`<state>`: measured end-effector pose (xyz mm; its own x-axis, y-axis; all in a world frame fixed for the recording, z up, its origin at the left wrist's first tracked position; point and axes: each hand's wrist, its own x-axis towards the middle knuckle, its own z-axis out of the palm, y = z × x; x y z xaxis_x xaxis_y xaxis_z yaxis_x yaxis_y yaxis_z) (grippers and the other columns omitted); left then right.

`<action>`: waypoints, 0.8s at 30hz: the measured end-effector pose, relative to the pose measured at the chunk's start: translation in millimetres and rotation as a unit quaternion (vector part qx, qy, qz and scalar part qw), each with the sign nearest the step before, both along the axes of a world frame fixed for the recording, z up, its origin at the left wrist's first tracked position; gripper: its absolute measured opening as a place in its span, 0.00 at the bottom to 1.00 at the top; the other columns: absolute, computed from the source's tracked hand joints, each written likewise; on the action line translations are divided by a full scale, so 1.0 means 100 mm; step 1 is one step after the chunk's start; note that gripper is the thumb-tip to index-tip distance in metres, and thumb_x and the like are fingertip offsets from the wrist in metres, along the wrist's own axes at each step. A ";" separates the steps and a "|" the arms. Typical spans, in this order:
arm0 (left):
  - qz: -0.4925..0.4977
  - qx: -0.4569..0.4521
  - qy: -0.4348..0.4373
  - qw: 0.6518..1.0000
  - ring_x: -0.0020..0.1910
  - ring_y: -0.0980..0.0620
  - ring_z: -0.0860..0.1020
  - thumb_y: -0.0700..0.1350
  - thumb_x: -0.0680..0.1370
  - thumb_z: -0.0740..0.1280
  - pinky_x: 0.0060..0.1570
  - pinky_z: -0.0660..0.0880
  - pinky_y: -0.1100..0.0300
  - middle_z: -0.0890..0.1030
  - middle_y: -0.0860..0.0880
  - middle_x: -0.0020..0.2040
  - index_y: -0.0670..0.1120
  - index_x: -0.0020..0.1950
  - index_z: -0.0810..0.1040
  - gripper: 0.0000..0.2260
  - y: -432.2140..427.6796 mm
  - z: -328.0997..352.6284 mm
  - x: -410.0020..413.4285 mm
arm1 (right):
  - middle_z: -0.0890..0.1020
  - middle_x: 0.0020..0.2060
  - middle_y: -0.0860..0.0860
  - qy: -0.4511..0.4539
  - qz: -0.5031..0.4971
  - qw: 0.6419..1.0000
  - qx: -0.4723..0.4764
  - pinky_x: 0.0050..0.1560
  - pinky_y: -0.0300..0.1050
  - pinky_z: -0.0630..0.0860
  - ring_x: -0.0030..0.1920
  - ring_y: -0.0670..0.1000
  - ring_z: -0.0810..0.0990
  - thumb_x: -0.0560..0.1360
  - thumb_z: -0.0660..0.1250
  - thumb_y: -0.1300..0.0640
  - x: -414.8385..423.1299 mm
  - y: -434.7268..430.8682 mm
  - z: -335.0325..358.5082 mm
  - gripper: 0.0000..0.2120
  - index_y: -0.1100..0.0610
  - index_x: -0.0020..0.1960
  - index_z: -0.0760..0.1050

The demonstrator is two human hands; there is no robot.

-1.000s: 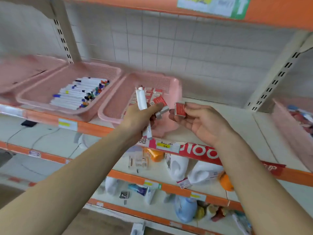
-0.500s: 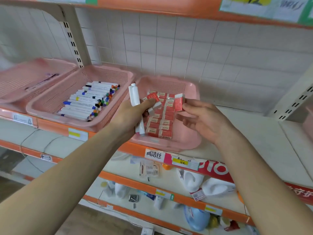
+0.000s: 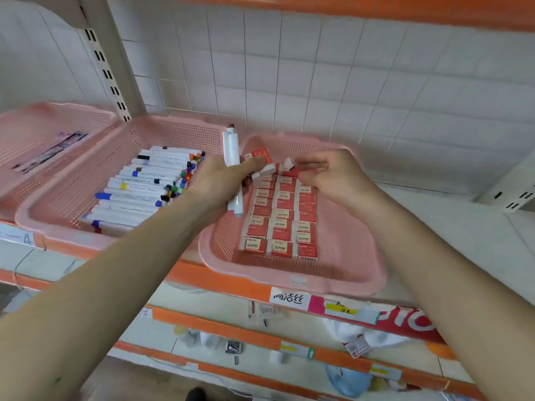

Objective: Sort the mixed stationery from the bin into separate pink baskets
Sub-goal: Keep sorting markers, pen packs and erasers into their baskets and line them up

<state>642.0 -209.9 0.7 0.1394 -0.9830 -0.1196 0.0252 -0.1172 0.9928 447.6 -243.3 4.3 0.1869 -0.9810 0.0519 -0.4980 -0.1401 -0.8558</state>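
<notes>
– On the orange shelf (image 3: 202, 273), what does the head camera see?
– Three pink baskets side by side. The left basket (image 3: 34, 125) has a dark flat pack (image 3: 49, 153) in it. The middle basket (image 3: 72, 209) is full of white markers (image 3: 144, 186) with caps of many colours. The right basket (image 3: 356, 256) has red erasers (image 3: 278, 224) lying flat in three neat rows.
– Where are the hands?
– Both are over the far end of the right basket, close together. The left hand (image 3: 223, 183) is on the left and the right hand (image 3: 333, 180) is on the right.
– What are the fingers doing?
– The left fingers (image 3: 249, 166) are curled round a white marker (image 3: 231, 151). It stands almost upright with its dark red tip on top. The same hand also holds a few loose erasers (image 3: 262, 154) between thumb and fingers. The right fingers (image 3: 312, 160) are bent and pinch one eraser (image 3: 289, 166) just above the far end of the rows. It is blurry there, so I cannot tell if that eraser touches the ones below.
– What else is around?
– White tiles (image 3: 318, 82) are on the wall behind the baskets. Lower shelves, nearer to us, hold a blue bottle (image 3: 347, 380) and some small things too blurry to name.
</notes>
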 end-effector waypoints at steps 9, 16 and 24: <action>-0.070 0.029 -0.048 0.996 0.22 0.56 0.72 0.44 0.75 0.75 0.26 0.71 0.63 0.74 0.49 0.28 0.45 0.37 0.73 0.13 -0.61 -0.01 0.48 | 0.83 0.57 0.50 0.161 -0.079 0.983 -0.035 0.53 0.38 0.72 0.52 0.45 0.78 0.76 0.72 0.58 0.45 -0.44 -0.24 0.15 0.56 0.62 0.79; -0.110 0.033 -0.049 0.992 0.23 0.56 0.71 0.45 0.75 0.74 0.27 0.69 0.65 0.73 0.48 0.30 0.44 0.39 0.74 0.11 -0.80 -0.08 0.64 | 0.84 0.51 0.52 0.279 -0.065 0.958 -0.027 0.51 0.44 0.77 0.51 0.54 0.82 0.75 0.67 0.65 0.80 -0.70 -0.56 0.11 0.56 0.55 0.83; -0.119 0.035 -0.050 0.991 0.26 0.54 0.70 0.46 0.74 0.75 0.29 0.69 0.61 0.74 0.47 0.32 0.41 0.41 0.76 0.11 -0.87 -0.13 0.67 | 0.78 0.38 0.51 0.346 -0.074 0.934 -0.057 0.30 0.37 0.62 0.38 0.51 0.75 0.76 0.67 0.63 0.90 -0.87 -0.67 0.11 0.54 0.37 0.72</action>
